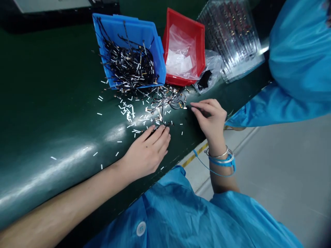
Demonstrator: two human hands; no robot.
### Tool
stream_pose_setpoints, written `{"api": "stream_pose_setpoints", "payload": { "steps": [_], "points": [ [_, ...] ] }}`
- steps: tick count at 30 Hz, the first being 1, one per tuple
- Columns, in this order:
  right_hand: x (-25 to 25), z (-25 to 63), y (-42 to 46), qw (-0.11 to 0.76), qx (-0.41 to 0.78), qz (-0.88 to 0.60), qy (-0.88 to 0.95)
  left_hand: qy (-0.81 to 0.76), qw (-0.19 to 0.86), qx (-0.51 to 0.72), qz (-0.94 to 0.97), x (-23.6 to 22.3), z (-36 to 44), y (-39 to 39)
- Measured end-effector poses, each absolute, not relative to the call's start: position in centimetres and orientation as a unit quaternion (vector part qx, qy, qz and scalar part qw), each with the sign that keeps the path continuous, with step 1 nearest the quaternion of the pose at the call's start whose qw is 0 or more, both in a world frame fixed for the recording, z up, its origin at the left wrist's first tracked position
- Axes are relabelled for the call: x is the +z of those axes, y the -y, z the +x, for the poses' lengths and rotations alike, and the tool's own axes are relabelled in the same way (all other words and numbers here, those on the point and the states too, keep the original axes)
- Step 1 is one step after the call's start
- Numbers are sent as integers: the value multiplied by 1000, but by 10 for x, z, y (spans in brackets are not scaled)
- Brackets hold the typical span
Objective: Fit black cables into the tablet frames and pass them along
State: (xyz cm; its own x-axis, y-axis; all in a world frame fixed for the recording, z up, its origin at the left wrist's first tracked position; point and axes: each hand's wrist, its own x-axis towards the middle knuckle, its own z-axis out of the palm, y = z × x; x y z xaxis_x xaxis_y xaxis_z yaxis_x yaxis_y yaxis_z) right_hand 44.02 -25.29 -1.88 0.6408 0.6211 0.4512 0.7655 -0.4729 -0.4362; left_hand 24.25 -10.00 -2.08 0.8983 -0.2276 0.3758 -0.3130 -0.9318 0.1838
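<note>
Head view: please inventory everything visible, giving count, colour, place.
blue bin: one, blue, upper middle
cables: many, black, upper middle
red bin: one, red, upper middle
liner: one, clear, inside red bin
bag: one, clear, near trays
trays: several, clear, upper right
strips: many, white, on table
table: one, green, under bins
unclear object: one, grey, upper left
floor: one, grey, lower right
co-worker: one, blue clothing, right
own clothing: one, blue, bottom
wristwear: several, silver and blue, right wrist
left hand: one, bare, touching cables
right hand: one, bare, near cables
</note>
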Motion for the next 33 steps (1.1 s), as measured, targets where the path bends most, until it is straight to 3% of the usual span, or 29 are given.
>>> {"api": "stream_pose_setpoints", "payload": {
  "steps": [24, 27, 33],
  "points": [
    [-14, 447, 253, 297, -27, -868, 398, 132, 160, 196, 958, -17, 243, 98],
    [-5, 434, 251, 309, -47, -868, 386, 106, 221, 215, 945, -13, 244, 95],
    [25, 365, 235, 408, 7, -813, 416, -33, 484, 164, 859, 6, 243, 92]
  ]
}}
